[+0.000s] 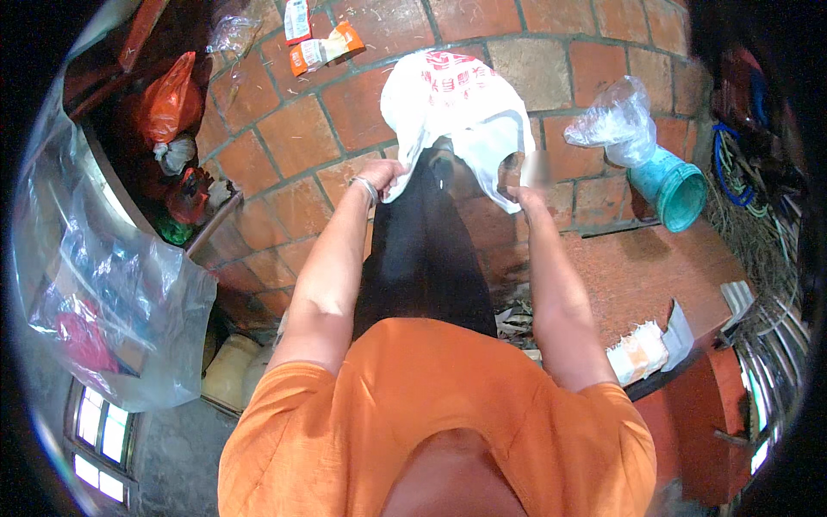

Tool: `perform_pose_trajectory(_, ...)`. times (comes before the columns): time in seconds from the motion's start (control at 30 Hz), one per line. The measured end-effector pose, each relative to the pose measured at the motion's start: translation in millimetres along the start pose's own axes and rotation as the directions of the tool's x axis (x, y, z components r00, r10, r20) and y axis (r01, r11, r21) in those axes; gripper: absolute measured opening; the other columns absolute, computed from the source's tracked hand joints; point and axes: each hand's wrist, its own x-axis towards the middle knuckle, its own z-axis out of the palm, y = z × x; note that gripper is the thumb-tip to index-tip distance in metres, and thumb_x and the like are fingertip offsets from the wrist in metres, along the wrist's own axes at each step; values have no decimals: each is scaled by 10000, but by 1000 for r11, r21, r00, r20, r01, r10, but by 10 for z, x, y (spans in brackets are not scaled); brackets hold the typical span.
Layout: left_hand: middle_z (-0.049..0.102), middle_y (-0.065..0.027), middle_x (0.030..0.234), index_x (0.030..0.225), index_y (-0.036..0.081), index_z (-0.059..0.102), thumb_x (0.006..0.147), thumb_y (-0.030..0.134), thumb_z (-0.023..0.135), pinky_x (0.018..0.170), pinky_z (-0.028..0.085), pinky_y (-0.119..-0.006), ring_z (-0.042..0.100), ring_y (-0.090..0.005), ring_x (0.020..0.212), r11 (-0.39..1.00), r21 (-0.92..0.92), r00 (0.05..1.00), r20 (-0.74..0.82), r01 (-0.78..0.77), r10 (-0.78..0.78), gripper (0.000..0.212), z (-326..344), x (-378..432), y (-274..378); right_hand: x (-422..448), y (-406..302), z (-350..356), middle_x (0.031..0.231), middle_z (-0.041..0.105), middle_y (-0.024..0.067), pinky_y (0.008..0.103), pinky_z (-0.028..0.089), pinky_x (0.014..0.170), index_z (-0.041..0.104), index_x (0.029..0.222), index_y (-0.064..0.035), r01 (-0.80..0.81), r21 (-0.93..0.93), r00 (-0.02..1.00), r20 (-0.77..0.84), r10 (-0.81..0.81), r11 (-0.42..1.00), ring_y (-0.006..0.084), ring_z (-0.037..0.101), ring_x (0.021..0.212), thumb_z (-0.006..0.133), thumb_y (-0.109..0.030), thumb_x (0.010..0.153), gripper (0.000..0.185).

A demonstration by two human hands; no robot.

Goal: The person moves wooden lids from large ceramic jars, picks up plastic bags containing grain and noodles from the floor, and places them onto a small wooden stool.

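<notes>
A white plastic carrier bag (452,97) with red printed characters hangs spread out between my two hands, above the tiled floor and in front of my dark trousers. My left hand (382,178), with a bangle at the wrist, grips the bag's left handle. The right handle is pinched in my right hand (526,194), whose outer side is partly blurred. Between the two handles the bag's edge sags in a curve. What the bag holds, if anything, cannot be seen.
Orange-and-white wrappers (326,48) lie on the brick-tiled floor. At right are a teal bucket (681,194), a clear plastic bag (620,123) and a brown wooden board (646,271). Clear plastic sheeting (129,291) and an orange bag (171,103) are at left.
</notes>
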Motion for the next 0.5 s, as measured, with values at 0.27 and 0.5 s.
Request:
perform_pose_trajectory(0.27,608,-87,723,881,21,620,677,275,639,540,443,-343,566,-200,623,646,764,982,-114,-12,152,327,-460,12,-488,-447,-359,-388,676,561,49,241,415,470,561,913,20,322,910,932,-256,-256,262,111,530,578,516,-129,841,172)
perform_pose_trajectory(0.5,617,-133,869,958,-27,579,649,277,681,591,477,-354,604,-211,680,824,512,886,-463,240,29,446,-1221,-122,-755,-2456,-1459,326,747,544,102,359,412,644,570,816,-55,973,-210,-76,98,-992,-95,254,514,674,527,-133,772,99)
